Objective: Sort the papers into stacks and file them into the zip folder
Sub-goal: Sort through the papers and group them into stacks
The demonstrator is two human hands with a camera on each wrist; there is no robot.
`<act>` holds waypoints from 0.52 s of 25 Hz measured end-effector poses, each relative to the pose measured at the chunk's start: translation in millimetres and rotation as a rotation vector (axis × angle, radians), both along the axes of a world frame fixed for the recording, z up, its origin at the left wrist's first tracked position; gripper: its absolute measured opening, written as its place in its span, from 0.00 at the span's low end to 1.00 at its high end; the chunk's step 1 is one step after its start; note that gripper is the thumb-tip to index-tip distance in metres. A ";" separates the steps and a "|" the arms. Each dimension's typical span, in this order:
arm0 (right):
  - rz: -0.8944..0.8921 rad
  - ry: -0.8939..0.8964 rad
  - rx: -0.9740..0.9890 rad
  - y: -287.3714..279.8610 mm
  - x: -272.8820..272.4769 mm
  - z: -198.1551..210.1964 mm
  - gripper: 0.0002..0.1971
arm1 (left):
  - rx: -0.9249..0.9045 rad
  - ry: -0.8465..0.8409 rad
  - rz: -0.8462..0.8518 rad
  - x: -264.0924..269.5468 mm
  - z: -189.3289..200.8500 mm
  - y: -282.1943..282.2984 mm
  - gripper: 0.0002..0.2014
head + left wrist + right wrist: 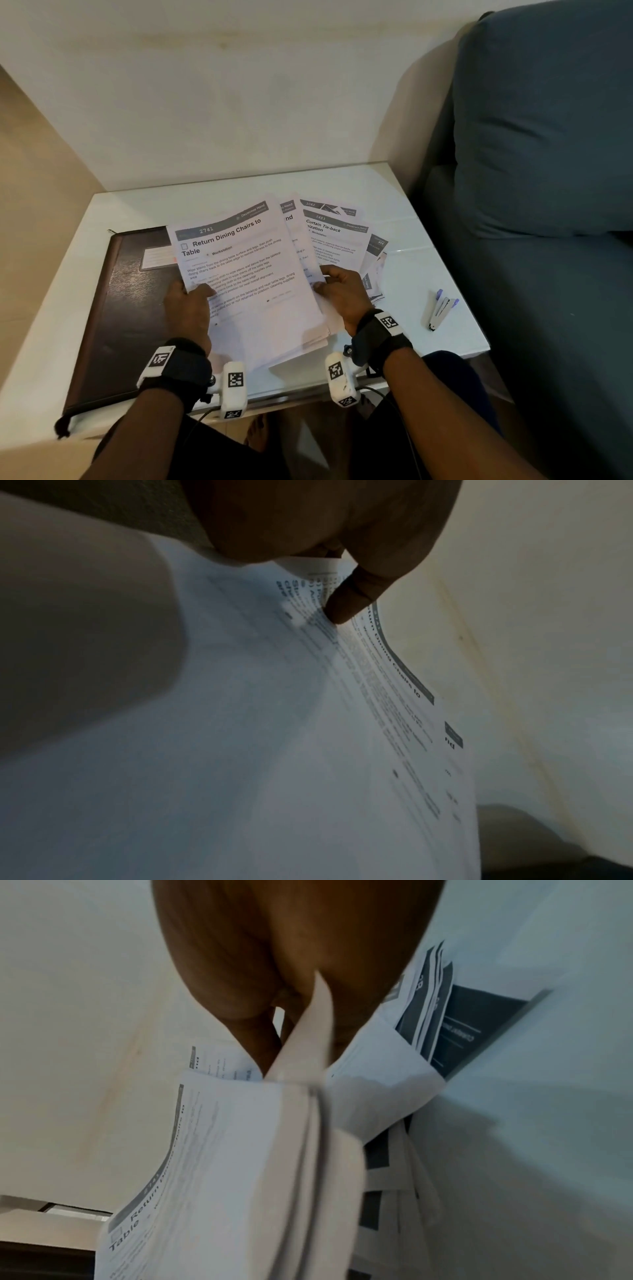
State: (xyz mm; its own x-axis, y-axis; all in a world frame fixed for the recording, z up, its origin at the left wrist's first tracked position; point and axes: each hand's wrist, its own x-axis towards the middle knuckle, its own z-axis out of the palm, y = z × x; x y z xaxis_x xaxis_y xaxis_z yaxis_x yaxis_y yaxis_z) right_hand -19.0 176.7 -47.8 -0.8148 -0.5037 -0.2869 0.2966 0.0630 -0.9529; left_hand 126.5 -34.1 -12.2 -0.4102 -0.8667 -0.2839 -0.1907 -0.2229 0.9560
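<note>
A bundle of printed papers (253, 291) is held above the white table (428, 274); its top sheet reads "Return Dining Chairs to Table". My left hand (188, 305) grips its left edge, thumb on top; the left wrist view shows that thumb pressing the sheet (308, 723). My right hand (342, 294) pinches the right edge, and the right wrist view shows several sheet edges (301, 1150) between its fingers. More loose papers (337, 236) fan out on the table behind. The dark brown zip folder (120, 308) lies flat at the left, partly under the bundle.
A small purple and grey stapler (440, 310) lies on the table at the right. A blue-grey sofa (541, 171) stands against the table's right side. A pale wall (205, 102) is behind, and the table's front edge is close to my wrists.
</note>
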 end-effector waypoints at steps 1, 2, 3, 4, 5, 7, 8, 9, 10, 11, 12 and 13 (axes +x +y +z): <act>-0.007 0.001 -0.002 -0.2 0.0 -0.5 0.18 | -0.009 -0.004 0.006 0.0 -0.1 1.2 0.14; -0.015 0.001 -0.007 -0.5 0.1 -0.7 0.17 | -0.023 -0.003 0.004 0.5 0.9 2.6 0.14; -0.019 0.000 -0.013 -0.6 0.1 -0.2 0.17 | -0.028 0.004 -0.005 0.8 1.8 3.6 0.14; -0.015 0.002 -0.022 -0.1 0.6 1.9 0.17 | -0.024 0.014 -0.019 1.1 2.4 4.8 0.15; -0.008 0.001 -0.031 -0.1 1.3 3.9 0.17 | -0.008 0.023 -0.035 0.5 2.8 5.6 0.15; 0.009 -0.006 -0.061 -0.8 3.0 6.5 0.17 | 0.034 0.030 -0.071 -0.3 2.2 6.2 0.15; 0.017 -0.012 -0.072 -1.6 4.4 7.3 0.16 | 0.061 0.032 -0.084 -1.1 2.1 6.6 0.15; 0.024 -0.017 -0.074 -2.5 6.6 8.1 0.16 | 0.085 0.030 -0.092 -1.7 1.1 6.8 0.16; 0.032 -0.019 -0.066 -3.4 8.8 8.8 0.15 | 0.098 0.028 -0.103 -1.8 0.2 7.1 0.17; 0.039 -0.022 -0.056 -3.3 10.9 9.7 0.14 | 0.096 0.024 -0.114 -1.6 -0.8 7.2 0.17; 0.048 -0.036 -0.046 -3.3 12.0 11.9 0.15 | 0.086 0.019 -0.122 -1.3 -0.8 7.0 0.18; 0.058 -0.062 -0.029 -3.0 12.5 15.7 0.15 | 0.073 0.013 -0.121 -0.8 -0.7 6.3 0.20</act>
State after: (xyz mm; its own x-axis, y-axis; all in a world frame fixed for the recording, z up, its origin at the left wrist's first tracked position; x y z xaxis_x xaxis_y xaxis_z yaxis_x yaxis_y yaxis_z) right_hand -6.5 173.7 -32.0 -0.7648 -0.5588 -0.3206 0.3520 0.0542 -0.9344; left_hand 125.7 -27.8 -12.9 -0.5141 -0.7882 -0.3383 -0.2082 -0.2679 0.9407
